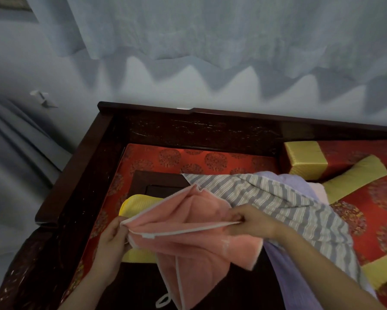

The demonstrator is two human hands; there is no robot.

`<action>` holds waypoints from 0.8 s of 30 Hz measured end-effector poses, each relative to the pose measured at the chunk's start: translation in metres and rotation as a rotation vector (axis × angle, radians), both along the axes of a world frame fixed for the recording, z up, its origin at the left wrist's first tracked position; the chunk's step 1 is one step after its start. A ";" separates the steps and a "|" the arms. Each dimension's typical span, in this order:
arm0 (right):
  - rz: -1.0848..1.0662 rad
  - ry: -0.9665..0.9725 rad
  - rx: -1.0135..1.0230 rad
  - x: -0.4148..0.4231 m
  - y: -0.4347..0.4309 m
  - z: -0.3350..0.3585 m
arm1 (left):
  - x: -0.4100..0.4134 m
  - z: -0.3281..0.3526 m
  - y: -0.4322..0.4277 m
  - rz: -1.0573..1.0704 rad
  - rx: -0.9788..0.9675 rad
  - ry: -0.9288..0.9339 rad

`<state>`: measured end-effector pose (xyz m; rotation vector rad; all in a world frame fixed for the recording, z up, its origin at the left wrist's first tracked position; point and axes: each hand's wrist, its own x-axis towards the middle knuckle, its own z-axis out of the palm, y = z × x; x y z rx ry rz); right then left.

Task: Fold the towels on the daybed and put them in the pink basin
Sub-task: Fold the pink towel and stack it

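A pink towel (188, 240) with white trim is stretched between both hands above a dark low table (163, 186) on the daybed. My left hand (112, 240) pinches its left corner, and my right hand (250, 220) pinches the right end of the same edge. The rest of the towel hangs down in folds, with a white loop at the bottom. A grey striped towel (277, 198) lies draped to the right, over a lavender towel (277, 265). A yellow towel (138, 204) lies under the pink one. The pink basin is not in view.
The daybed has a dark carved wooden frame (188, 130) and a red patterned cushion (188, 157). Red and gold pillows (367, 198) and a gold-ended bolster (304, 157) sit at the right. A pale curtain (210, 41) hangs behind.
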<state>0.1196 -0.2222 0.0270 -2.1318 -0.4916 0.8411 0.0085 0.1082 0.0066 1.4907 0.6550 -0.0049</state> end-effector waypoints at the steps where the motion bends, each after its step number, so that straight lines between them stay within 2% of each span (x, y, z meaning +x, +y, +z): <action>1: 0.024 0.054 -0.010 0.008 -0.007 0.005 | 0.000 0.000 0.002 0.037 -0.023 0.002; 6: -0.053 0.101 0.045 0.037 -0.013 0.019 | -0.001 -0.009 0.012 0.104 -0.111 0.038; 13: -0.175 -0.100 0.188 0.072 0.067 0.004 | 0.001 -0.032 0.022 0.092 -0.160 0.122; 17: -0.228 -0.168 0.215 0.100 0.119 -0.013 | 0.006 -0.040 0.024 0.055 -0.057 0.184; 19: -0.194 -0.195 0.172 0.116 0.140 -0.029 | 0.006 -0.044 0.027 0.045 0.013 0.201; 24: -0.094 -0.262 -0.146 0.142 0.162 -0.066 | -0.001 -0.052 0.032 -0.073 0.179 0.190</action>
